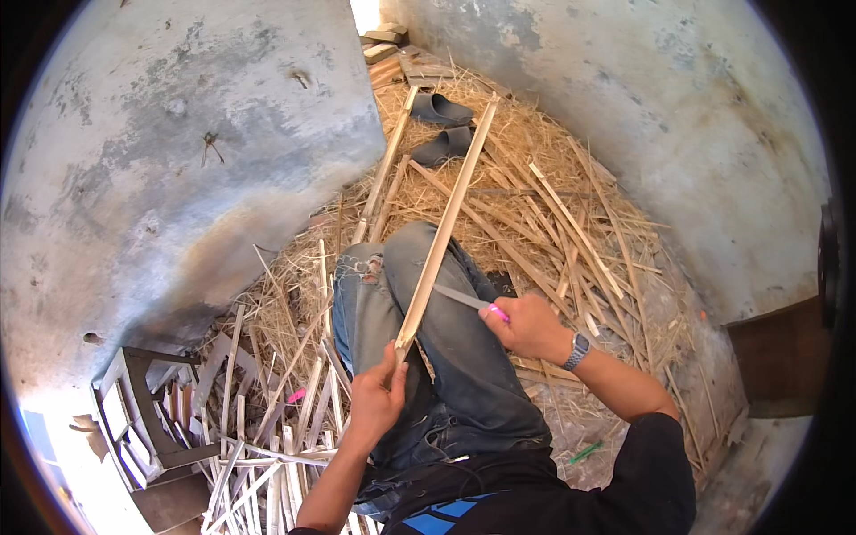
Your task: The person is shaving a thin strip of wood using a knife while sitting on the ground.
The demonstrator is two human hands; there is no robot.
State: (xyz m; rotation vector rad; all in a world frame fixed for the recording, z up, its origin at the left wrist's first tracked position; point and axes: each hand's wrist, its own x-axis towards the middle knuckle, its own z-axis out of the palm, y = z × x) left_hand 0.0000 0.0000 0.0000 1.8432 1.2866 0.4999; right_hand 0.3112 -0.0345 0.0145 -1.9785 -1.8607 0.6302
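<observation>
My left hand (377, 399) is closed around the near end of a long split bamboo strip (447, 223). The strip slants up and away over my jeans, its hollow pale side showing. In my right hand (530, 330) is a knife (459, 297) with a pink handle, gripped with the blade pointing left. The blade's tip lies close to the strip's right edge; whether it touches cannot be made out. A watch (578, 350) is on my right wrist.
Shavings (526, 152) and loose bamboo strips (575, 227) cover the floor ahead and right. Dark slippers (443, 109) lie beyond my knees. More pale strips (285, 481) pile up at left beside a dark metal frame (165, 459). Worn plaster walls (259, 116) close in both sides. A green object (586, 452) lies right.
</observation>
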